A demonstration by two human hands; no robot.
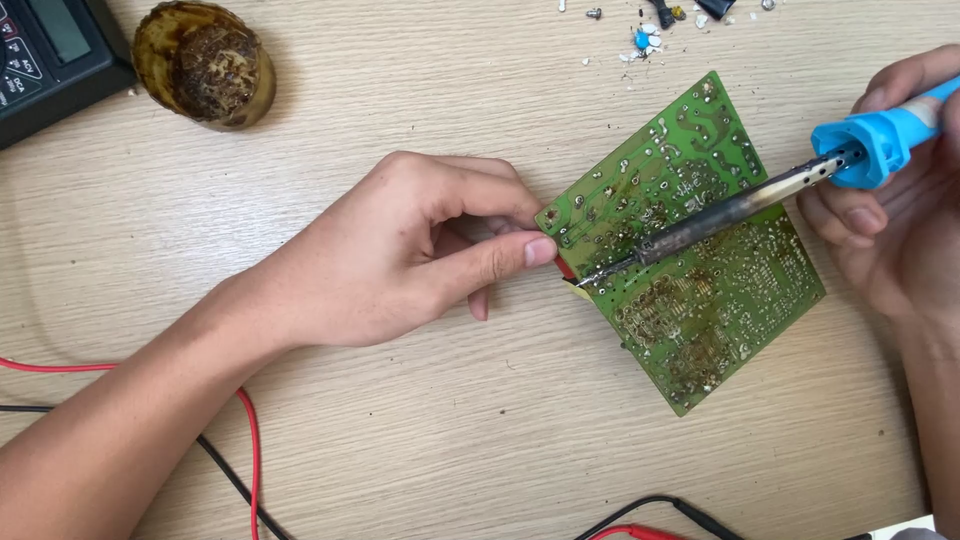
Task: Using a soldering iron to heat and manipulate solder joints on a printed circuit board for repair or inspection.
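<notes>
The left hand [400, 255] pinches the near-left edge of a green circuit board [690, 250], thumb and forefinger pressed together on it. The right hand [890, 200] grips a blue-handled soldering iron [790, 185] (its dark tip touches the board's left edge, just beside the thumb). The board lies solder-side up on the wooden table [450, 430], with red and black leads [245, 440] and a brown flux tin [205, 65] well apart.

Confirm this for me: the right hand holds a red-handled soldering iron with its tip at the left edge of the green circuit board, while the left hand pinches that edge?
Not quite: the head view shows the soldering iron has a blue handle, not red. The rest holds: the right hand holds it, tip at the green circuit board's left edge, which the left hand pinches.
</notes>
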